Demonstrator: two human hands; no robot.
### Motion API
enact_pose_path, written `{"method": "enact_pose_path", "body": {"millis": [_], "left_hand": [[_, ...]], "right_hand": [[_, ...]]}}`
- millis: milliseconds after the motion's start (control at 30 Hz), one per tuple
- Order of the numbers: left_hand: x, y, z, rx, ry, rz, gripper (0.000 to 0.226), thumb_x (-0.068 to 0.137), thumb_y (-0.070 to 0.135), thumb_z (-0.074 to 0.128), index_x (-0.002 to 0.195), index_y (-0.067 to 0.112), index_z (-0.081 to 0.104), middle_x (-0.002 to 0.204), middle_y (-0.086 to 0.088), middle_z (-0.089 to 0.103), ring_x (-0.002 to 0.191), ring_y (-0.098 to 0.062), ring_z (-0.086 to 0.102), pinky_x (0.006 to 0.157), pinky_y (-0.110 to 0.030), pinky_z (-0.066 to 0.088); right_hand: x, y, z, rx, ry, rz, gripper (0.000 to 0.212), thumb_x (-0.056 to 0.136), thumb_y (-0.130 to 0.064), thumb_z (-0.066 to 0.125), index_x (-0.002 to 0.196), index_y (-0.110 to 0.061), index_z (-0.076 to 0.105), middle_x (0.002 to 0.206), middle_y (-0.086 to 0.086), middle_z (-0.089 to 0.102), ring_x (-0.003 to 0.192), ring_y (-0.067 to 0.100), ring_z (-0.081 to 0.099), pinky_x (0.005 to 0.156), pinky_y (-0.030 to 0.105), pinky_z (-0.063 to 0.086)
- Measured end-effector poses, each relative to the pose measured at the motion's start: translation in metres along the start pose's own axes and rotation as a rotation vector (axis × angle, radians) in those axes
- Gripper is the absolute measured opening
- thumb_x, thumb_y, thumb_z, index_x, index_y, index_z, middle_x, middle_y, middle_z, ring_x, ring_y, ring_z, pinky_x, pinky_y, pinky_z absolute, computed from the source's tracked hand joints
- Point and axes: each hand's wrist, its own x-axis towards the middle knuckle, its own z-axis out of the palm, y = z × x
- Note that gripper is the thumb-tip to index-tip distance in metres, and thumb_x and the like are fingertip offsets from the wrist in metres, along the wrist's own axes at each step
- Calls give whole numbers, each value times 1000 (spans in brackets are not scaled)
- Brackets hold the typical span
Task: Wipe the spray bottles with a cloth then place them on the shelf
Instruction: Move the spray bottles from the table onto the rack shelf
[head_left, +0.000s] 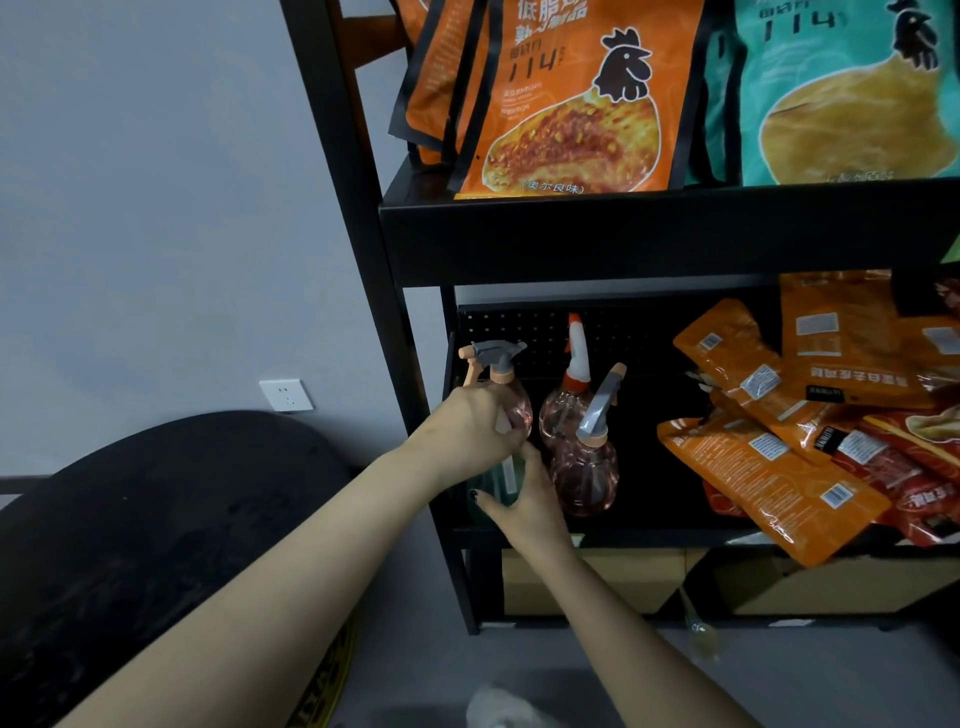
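Grey wall (156, 182) with a white socket (286, 395) fills the space left of a black shelf rack (649, 234), which we take as our landmark. On the rack's upper tier we note orange snack bags (571, 104) and a teal bag (841, 93). On the lower tier, at its left end, stand three pink spray bottles. We see the left hand (475, 423) wrapped round the belly of the leftmost bottle (511, 395), upright, grey trigger head pointing left. Just right of it stands a bottle with a white and red nozzle (569, 410), and in front of that, touching it, a third bottle (584, 467) with its grey head tilted. Below the left hand, the right hand (524, 501) curls its fingers round a darker green bottle (501, 480) at the tier's front edge; its outline is mostly hidden. Loose orange packets (769, 457) lie piled at the tier's right end. Beneath the rack sit cardboard boxes (613, 582). On the floor in front, a white cloth (498, 709), blurred.
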Motion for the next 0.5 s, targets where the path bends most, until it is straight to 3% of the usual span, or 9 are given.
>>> {"method": "enact_pose_path", "body": {"millis": [167,333,500], "left_hand": [[0,2,0,-5,-98,20,48,93,18,55,138,11,39,130,-11,53,112,-23,53,78,-16,35],[0,2,-1,-12,-100,26,42,94,14,52,135,10,43,132,-12,51,119,-23,47,78,-10,27],[-1,4,-1,-22,-100,3,40,94,13,51,133,10,45,133,-13,51,118,-24,50,81,-16,34]], "right_hand": [[-5,-1,-3,6,3,3,71,83,-24,70,141,-26,31,137,-4,44,120,8,44,83,10,35],[-3,-4,0,-41,36,28,72,82,-26,71,142,-22,31,138,0,44,123,16,45,86,18,37],[-5,-5,-3,-72,2,13,77,82,-28,71,144,-22,27,141,1,42,126,19,44,91,25,40]]}}
